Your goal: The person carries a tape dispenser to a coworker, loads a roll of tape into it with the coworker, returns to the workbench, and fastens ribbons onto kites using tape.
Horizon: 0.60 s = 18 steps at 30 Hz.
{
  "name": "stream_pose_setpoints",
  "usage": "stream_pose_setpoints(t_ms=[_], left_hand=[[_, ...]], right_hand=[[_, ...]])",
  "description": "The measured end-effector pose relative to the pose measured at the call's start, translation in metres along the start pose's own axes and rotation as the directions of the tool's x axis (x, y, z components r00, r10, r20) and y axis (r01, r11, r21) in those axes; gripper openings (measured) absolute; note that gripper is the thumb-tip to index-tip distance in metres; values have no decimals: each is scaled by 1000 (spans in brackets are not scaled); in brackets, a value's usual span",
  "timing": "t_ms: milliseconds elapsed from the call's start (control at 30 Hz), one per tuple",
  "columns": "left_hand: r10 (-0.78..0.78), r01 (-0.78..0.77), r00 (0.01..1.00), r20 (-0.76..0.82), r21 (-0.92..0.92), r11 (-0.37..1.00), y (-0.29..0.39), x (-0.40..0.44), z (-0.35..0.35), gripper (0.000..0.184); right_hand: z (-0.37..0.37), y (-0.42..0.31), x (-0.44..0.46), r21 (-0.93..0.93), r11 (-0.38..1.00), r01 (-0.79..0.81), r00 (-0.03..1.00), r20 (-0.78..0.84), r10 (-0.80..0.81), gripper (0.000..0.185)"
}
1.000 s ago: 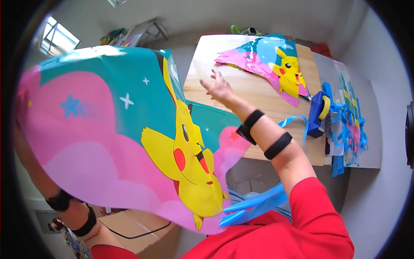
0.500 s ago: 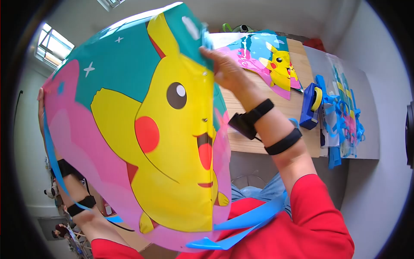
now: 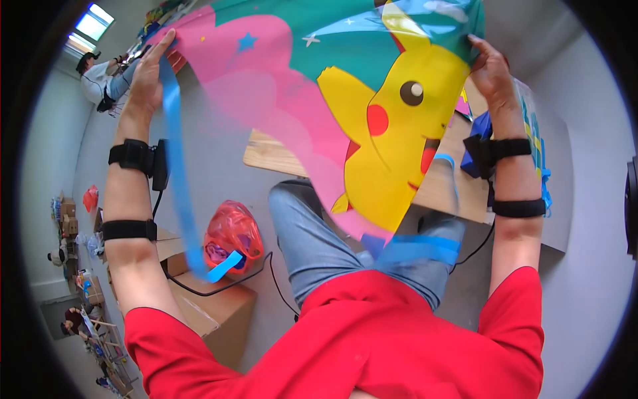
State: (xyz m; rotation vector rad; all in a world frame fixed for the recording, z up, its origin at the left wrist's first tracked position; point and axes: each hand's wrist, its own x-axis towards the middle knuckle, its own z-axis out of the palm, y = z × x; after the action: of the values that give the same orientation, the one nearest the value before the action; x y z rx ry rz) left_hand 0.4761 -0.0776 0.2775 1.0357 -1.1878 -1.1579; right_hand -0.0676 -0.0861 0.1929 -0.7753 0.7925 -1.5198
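Observation:
A kite [image 3: 399, 133] of thin printed film, with a yellow cartoon character on teal and pink, is stretched up in front of me. My left hand [image 3: 150, 76] pinches its pink left corner, where a long blue ribbon [image 3: 176, 153] hangs down past my forearm. At the teal right edge, my right hand [image 3: 495, 73] is closed on the film, thumb and fingers together. Wide blue tails [image 3: 425, 249] trail from the kite's bottom tip over my lap. The kite's top runs out of view.
Behind the kite is a wooden table [image 3: 458, 193] with a blue tape dispenser [image 3: 475, 143], partly hidden by my right forearm. A red plastic bag [image 3: 232, 229] lies by a cardboard box [image 3: 219, 319] at lower left. Another person [image 3: 106, 80] sits at upper left.
The kite has swung up and away from me and is spread wider. My left hand has risen to upper left, and my right hand has moved right. The view has tilted toward my lap.

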Motion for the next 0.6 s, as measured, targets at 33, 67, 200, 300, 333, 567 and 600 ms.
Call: stream_pose_setpoints(t_ms=[33,67,200,300,333,567,600], left_hand=[[-9,9,998,-66,5,1000,-5,5,6,20],[41,-39,996,-75,25,999,-10,10,6,22],[42,-45,997,-67,-44,998,-9,33,-16,30],[74,-76,997,-37,-60,995,-7,48,-35,28],[40,-48,992,-123,-61,997,-5,48,-28,28],[65,59,967,-247,464,884,-48,68,-58,59],[281,55,910,-305,761,646,-71,77,-69,74]], right_hand=[[-2,-8,5,-2,999,52,999,-3,-52,30],[-4,-18,11,-7,994,110,994,-4,-110,33],[28,-50,-2,42,979,200,955,213,-205,24],[39,-57,1,-72,957,281,951,155,-267,21],[42,-59,1,-106,947,304,948,136,-289,19],[75,-71,-32,-439,751,493,865,156,-477,25],[78,-68,-35,-493,705,510,853,182,-489,26]])
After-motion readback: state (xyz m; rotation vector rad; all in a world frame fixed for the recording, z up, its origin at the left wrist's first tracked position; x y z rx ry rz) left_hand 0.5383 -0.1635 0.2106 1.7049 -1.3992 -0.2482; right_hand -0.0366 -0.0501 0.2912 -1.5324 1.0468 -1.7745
